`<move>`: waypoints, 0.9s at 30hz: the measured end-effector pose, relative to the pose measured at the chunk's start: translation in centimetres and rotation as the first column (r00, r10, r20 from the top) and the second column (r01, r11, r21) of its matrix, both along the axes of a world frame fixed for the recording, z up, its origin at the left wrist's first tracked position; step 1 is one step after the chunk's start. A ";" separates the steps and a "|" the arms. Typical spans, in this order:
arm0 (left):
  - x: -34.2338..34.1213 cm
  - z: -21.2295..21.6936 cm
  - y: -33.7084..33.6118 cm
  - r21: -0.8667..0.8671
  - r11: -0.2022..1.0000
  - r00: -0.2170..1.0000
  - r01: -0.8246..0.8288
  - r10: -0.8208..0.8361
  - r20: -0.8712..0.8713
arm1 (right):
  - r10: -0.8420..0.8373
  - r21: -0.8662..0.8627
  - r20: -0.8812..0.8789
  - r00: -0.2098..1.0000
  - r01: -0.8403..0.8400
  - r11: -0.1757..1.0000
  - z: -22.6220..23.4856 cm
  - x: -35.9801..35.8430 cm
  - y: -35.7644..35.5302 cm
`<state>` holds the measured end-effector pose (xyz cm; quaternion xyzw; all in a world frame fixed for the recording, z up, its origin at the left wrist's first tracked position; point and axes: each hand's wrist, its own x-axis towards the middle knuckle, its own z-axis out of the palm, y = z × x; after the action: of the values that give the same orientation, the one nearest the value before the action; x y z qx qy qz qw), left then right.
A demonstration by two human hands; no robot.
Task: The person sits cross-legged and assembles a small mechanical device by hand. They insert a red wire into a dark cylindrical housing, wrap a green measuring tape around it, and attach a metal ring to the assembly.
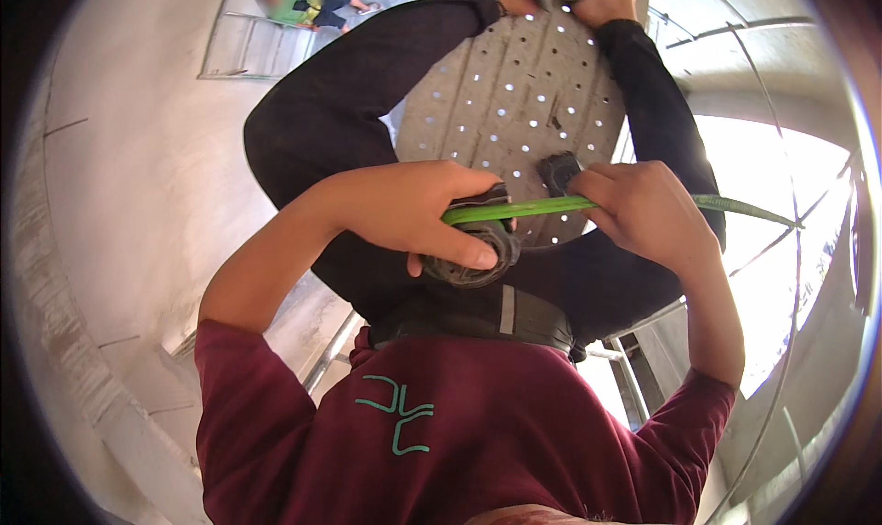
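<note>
My left hand (404, 208) is wrapped round the dark, rounded case of a tape measure (497, 251) in front of my lap. From the case a bright green tape blade (528, 209) runs to the right. My right hand (643, 208) pinches this blade between thumb and fingers, and its free end sticks out past the hand, over my thigh. Just beyond my right fingertips is a small dark block-like thing (559, 173); whether my fingers touch it, I cannot tell.
Between my legs lies a perforated metal scaffold plank (514, 84), with my feet at its far end. Far left, a person in green (296, 3) is seen through an opening. A pale wall (147, 158) rises at the left; thin rods and a bright opening (772, 167) are at the right.
</note>
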<state>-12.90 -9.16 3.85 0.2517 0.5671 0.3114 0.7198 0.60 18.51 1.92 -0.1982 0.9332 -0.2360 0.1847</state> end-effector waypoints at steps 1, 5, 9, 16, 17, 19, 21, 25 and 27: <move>0.0 0.1 0.1 0.013 1.000 1.000 -0.002 0.002 -0.003 | -0.007 -0.016 -0.002 1.000 0.007 1.000 0.2 -0.1 0.0; 0.4 0.0 0.4 0.037 0.997 0.996 -0.066 0.063 0.065 | 0.018 -0.006 0.030 0.999 -0.018 1.000 0.8 -0.3 -0.4; 0.8 -0.5 0.2 -0.010 0.995 0.987 -0.100 0.100 0.126 | -0.003 -0.040 0.010 1.000 0.004 0.999 1.4 -0.6 -0.9; 0.7 -0.8 0.2 0.042 0.998 0.994 -0.051 0.047 0.103 | 0.019 -0.021 -0.076 0.997 -0.021 1.000 1.3 0.0 -0.9; 0.4 -0.6 -0.1 0.057 0.996 0.996 -0.061 0.057 0.070 | 0.002 -0.026 -0.090 0.996 -0.005 1.000 1.1 -0.1 -0.7; 0.6 -0.5 -0.4 0.086 0.991 0.993 -0.098 0.093 0.068 | -0.035 -0.016 -0.091 0.995 0.034 0.999 0.6 0.0 0.1; 0.5 -0.2 -0.8 0.094 0.984 0.985 -0.152 0.143 0.101 | -0.032 -0.040 -0.077 0.997 0.029 0.999 0.7 -0.3 0.1; 0.9 -0.7 -0.5 0.099 0.981 0.983 -0.165 0.156 0.094 | -0.032 -0.063 -0.059 0.998 0.029 0.998 0.9 -0.2 0.4; 0.9 -1.3 -0.3 0.075 0.983 0.979 -0.167 0.156 0.130 | -0.026 -0.057 -0.062 0.998 0.022 0.998 0.8 -0.1 0.6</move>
<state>-11.96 -9.48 2.56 0.2155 0.5260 0.4080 0.7144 0.51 19.09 2.68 -0.1994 0.9338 -0.2580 0.1471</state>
